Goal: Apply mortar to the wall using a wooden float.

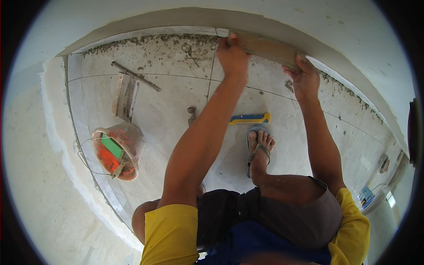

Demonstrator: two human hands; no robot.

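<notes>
Away from fingers (304, 65), bucket (138, 142) with green block (112, 146)

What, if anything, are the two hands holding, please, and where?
A long, flat brownish strip, held by its ends: left hand at the left end, right hand at the right.

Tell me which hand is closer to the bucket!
Left. The left hand holds the left end of the board, beyond the bucket and to its right; the right hand, at the board's right end, is farther right.
</notes>
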